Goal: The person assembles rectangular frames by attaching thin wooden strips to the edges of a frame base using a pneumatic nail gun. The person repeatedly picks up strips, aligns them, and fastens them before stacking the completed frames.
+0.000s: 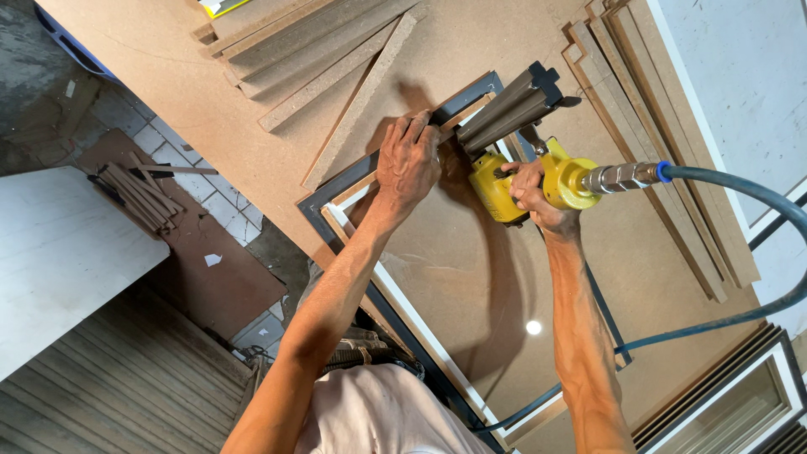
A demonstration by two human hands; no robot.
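A: What are the two hands doing?

B: The left hand (409, 164) lies palm down on a corner of a dark picture frame (336, 192), its fingers (418, 126) spread and pressed flat over the frame's edge, not wrapped around anything. The right hand (532, 195) is closed around the grip of a yellow pneumatic nail gun (517, 181), with the fingers curled tight on the handle.

A: Where is the nail gun compared with the frame?

B: Its yellow body sits just beside the left hand, inside the frame's corner. A long dark magazine (508, 109) runs from the gun up and to the right, across the frame's top edge. A metal coupling joins the gun to a blue air hose (761, 197), which curves away to the right and loops back below the right forearm.

A: And where does the frame lie?

B: It lies flat on a brown fibreboard table (193, 109), face down, with a brown backing board filling it and a white inner border showing along the left side. The corner under the hands is the far one; the near end reaches the person's waist.

A: What else is around?

B: Cut fibreboard strips (328, 50) are stacked at the table's far end, and more long strips (647, 126) lie to the right. Another frame (740, 395) shows at bottom right. Left of the table is tiled floor (189, 181) with scrap pieces.
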